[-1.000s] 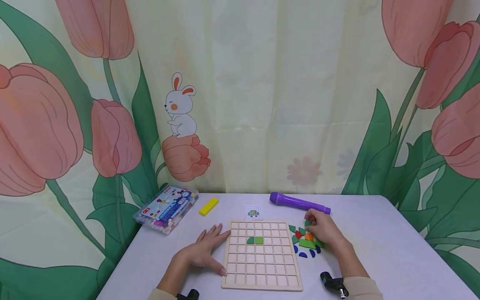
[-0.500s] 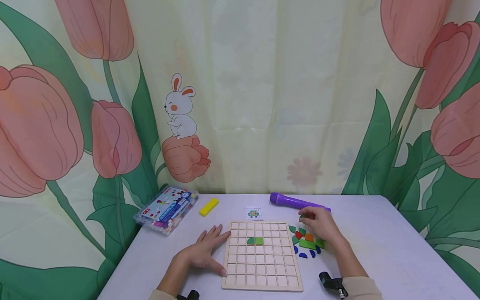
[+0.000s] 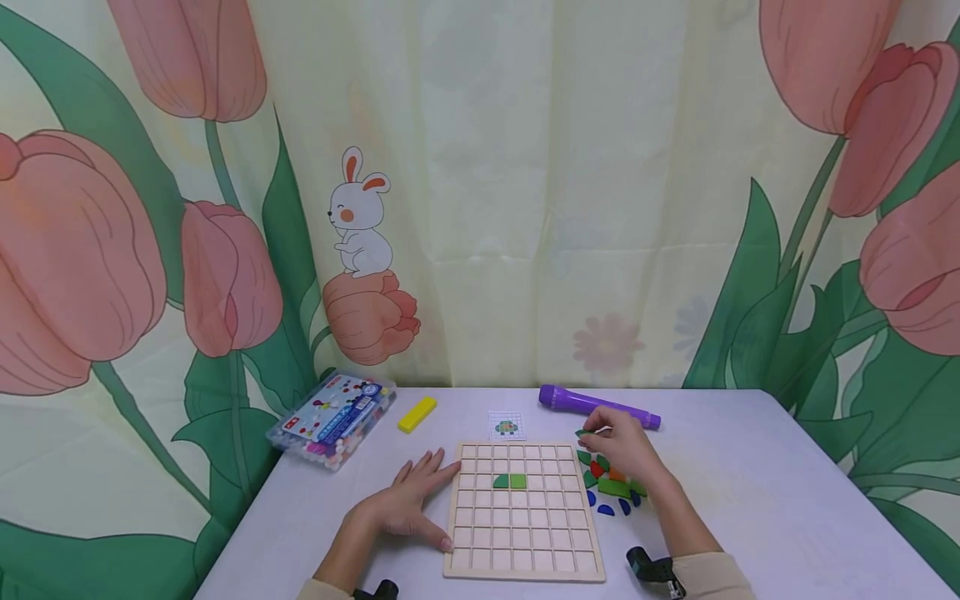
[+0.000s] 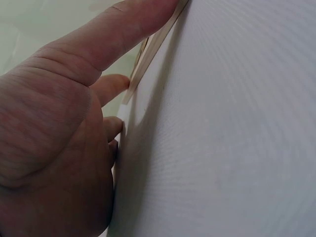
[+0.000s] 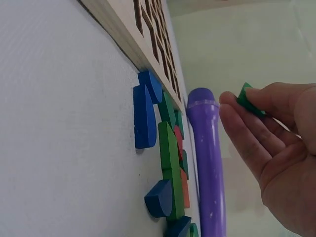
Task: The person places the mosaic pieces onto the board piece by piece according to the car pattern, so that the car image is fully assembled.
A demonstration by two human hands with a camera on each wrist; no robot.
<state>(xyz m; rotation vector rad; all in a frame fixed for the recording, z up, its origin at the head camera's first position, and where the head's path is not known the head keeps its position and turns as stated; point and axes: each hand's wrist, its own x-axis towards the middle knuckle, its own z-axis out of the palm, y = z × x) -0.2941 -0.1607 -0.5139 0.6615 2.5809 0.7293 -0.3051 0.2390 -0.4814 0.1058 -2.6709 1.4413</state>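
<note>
My right hand (image 3: 622,442) pinches a small green block (image 5: 250,101) between thumb and fingertips, raised above the table just right of the board's far corner. The wooden grid board (image 3: 525,533) lies flat on the table; a dark green quarter-round block (image 3: 501,482) and a light green square block (image 3: 518,481) sit side by side in its second row. My left hand (image 3: 408,500) rests at the board's left edge with fingers spread, thumb and fingertips touching the frame (image 4: 153,49). Under the right hand lies a pile of loose blocks: a long green one (image 3: 615,488), a red one (image 3: 597,469) and several blue ones (image 5: 144,116).
A purple microphone-shaped stick (image 3: 600,407) lies behind the blocks. A small card with a printed grid picture (image 3: 506,426) lies beyond the board. A yellow bar (image 3: 417,413) and a clear plastic box with a printed lid (image 3: 333,417) are at the back left.
My right hand has lifted the green block from the pile and carried it left toward the board's far right corner. The left hand and the board have stayed put.
</note>
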